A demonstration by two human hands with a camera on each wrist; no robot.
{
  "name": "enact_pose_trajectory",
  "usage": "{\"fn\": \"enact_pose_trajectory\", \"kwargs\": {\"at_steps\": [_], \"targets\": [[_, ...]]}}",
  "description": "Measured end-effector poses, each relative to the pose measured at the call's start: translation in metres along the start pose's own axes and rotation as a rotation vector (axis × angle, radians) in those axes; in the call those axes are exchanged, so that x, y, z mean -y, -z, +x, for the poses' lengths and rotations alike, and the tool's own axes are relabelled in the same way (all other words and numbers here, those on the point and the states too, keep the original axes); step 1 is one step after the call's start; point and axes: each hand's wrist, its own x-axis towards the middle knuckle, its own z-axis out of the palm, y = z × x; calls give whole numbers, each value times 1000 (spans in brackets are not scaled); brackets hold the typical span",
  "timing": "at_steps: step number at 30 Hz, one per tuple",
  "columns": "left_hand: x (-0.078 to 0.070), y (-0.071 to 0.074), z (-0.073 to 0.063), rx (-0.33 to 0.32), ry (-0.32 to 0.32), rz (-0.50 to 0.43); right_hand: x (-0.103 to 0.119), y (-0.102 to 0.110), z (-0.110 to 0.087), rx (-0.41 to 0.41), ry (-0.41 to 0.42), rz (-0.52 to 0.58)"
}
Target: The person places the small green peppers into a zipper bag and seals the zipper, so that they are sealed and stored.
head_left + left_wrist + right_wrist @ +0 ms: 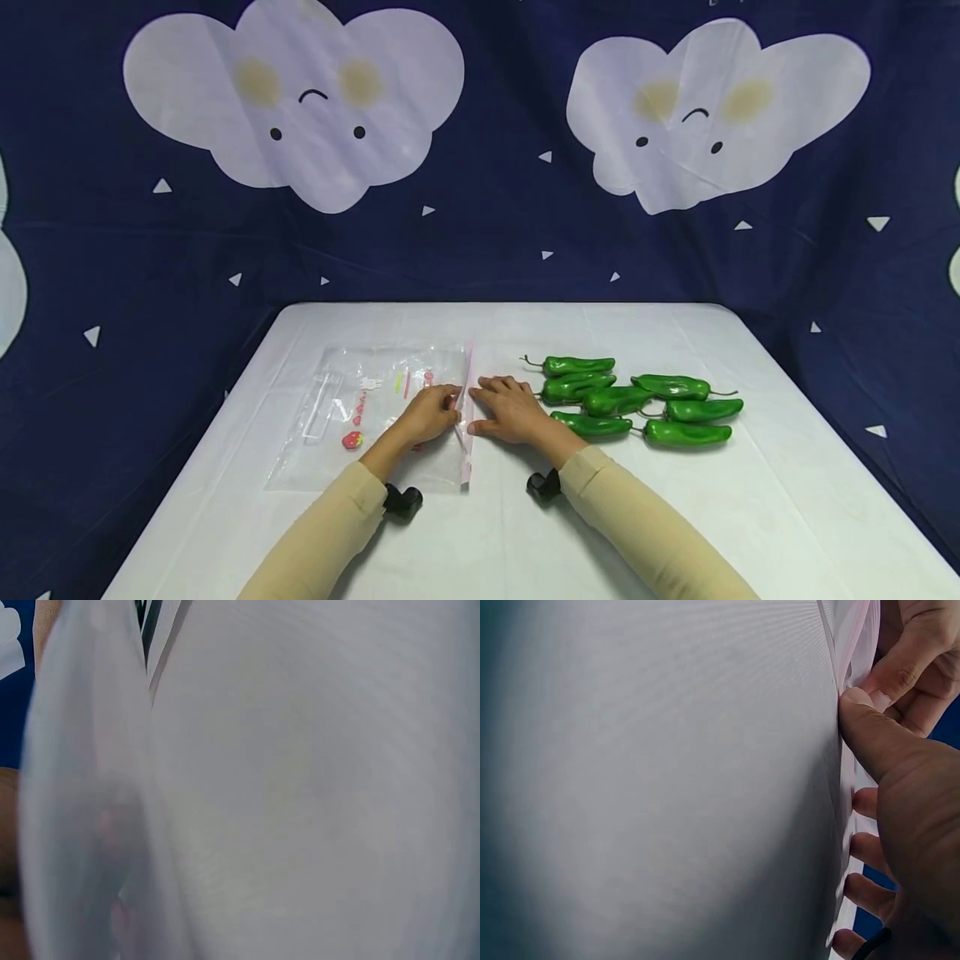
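clear, pink-edged bag (373,414) lies spread on white table (480,542)

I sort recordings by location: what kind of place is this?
Probably an indoor filming setup: a white-covered table before a blue cloud-printed backdrop, with green peppers and a clear bag laid out.

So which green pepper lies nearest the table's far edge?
In the head view, it's the topmost green pepper, at the cluster's upper left; the other six peppers appear lower.
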Motion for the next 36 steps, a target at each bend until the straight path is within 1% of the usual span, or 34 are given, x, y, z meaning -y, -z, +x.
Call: {"fn": "enact_pose_trajectory", "kwargs": {"at_steps": [3,8,15,22,26,29,33,36], "targets": [[0,0,0,9,8,-34,0,-1,0,0,1,5],[-1,-1,-1,-11,15,-74,0,-3,0,-5,5,-7],[-2,1,-4,-18,62,-217,-1,-5,0,-7,3,-25],[-1,1,-5,-39,102,-294,-2,-5,0,-10,10,-18],[-2,2,-6,-45,129,-359,-2,-4,0,-9,11,-17],[-2,2,-6,-55,133,-407,-2,-4,0,-3,9,-21],[-1,2,-6,-71,135,-440,-2,-4,0,2,7,-23],[0,3,-6,-81,140,-447,-2,-3,0,3,8,-23]]}}
